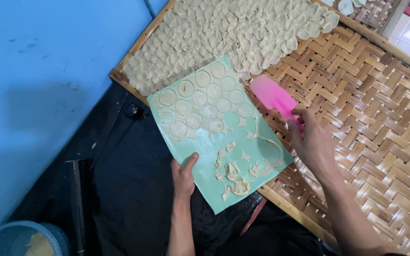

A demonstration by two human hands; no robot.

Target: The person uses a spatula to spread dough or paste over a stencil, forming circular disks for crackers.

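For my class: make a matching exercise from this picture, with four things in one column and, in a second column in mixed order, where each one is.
Things
1. pink flat plastic scraper
2. pale green rectangular plastic board
3. heap of pale cut dough rounds
4. leftover dough scraps

Places
A. piled at the far end of the woven bamboo tray
B. gripped at its near edge by the left hand
C. held in the right hand
D. on the board's near half

Pairs: 1-C, 2-B, 3-A, 4-D
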